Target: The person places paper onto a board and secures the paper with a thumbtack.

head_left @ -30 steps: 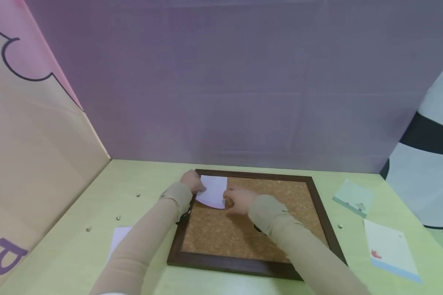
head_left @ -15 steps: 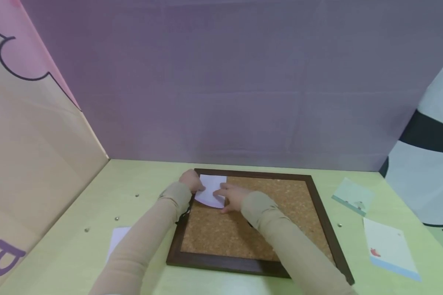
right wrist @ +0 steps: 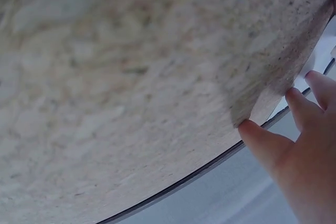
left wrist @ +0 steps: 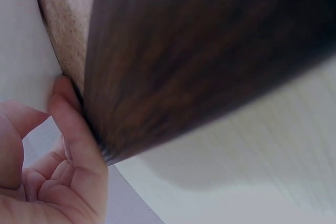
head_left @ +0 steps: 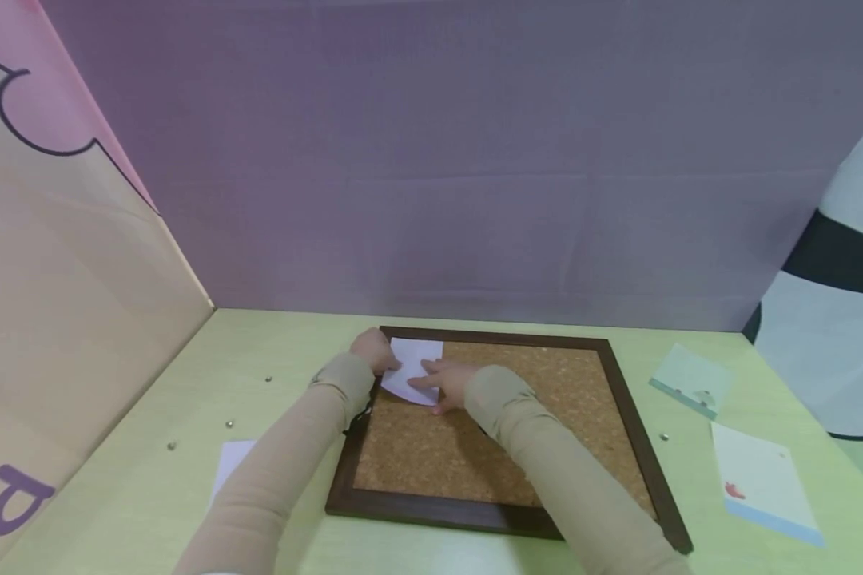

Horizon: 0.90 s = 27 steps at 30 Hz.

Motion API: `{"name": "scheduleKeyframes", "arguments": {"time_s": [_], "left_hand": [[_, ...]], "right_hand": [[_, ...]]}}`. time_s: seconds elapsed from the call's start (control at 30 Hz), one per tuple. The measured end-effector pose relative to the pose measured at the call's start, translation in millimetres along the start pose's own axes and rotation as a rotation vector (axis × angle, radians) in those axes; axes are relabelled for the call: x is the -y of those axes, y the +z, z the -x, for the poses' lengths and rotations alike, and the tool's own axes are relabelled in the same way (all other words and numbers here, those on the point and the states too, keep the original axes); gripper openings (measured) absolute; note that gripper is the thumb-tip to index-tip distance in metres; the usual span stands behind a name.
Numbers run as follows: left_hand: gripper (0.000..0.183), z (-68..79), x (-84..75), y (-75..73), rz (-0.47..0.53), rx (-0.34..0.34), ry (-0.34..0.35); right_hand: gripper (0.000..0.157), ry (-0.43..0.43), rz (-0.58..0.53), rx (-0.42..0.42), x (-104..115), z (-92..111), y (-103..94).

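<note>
A small white sheet of paper (head_left: pixel 415 350) lies over the upper left corner of a cork board (head_left: pixel 417 463) with a dark brown wooden frame (head_left: pixel 431 509). At its left edge my left hand (head_left: pixel 375 351) pinches the sheet between thumb and fingers, close against the frame's inner side. In the left wrist view that hand (left wrist: pixel 65 166) has its fingertips right where paper and cork meet. My right hand (head_left: pixel 451 383) spreads its fingers over the sheet's right part. Seen from the right wrist, this hand (right wrist: pixel 299 135) touches down with its fingertips, thumb on the cork.
Left of the board, several small metallic pins (head_left: pixel 230 424) lie on the pale table (head_left: pixel 302 335), with another white paper (head_left: pixel 233 459) partly under my left sleeve. To the right are a pin (head_left: pixel 665 437), a green-edged note (head_left: pixel 693 375) and a blue-edged sheet (head_left: pixel 762 471).
My right hand has shifted left from the sheet's right edge onto the sheet, its curled fingers spreading out. The left hand keeps its place at the left edge.
</note>
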<state>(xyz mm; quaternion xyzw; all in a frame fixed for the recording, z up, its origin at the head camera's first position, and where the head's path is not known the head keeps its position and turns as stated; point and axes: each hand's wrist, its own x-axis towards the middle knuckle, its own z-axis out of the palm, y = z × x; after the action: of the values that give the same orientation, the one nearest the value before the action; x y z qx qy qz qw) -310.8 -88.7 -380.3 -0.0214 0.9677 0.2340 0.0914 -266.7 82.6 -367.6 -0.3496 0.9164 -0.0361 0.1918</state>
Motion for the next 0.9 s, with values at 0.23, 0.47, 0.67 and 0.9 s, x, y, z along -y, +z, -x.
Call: {"name": "scheduleKeyframes", "arguments": {"time_s": [0.23, 0.47, 0.67, 0.9], "left_hand": [[0.026, 2.5, 1.0, 0.5, -0.014, 0.015, 0.000], [0.023, 5.9, 0.3, -5.3, 0.012, 0.021, 0.012], [0.015, -2.8, 8.2, -6.2, -0.015, 0.016, 0.054], [0.015, 8.2, 4.1, -21.1, 0.018, 0.020, 0.058]], "right_hand": [[0.061, 0.040, 0.004, 0.057, 6, 1, -2.8], [0.061, 0.050, 0.016, 0.059, 6, -4, -3.2], [0.062, 0.066, 0.028, 0.072, 5, -9, -2.1], [0.061, 0.074, 0.030, 0.076, 0, -16, 1.4]]}}
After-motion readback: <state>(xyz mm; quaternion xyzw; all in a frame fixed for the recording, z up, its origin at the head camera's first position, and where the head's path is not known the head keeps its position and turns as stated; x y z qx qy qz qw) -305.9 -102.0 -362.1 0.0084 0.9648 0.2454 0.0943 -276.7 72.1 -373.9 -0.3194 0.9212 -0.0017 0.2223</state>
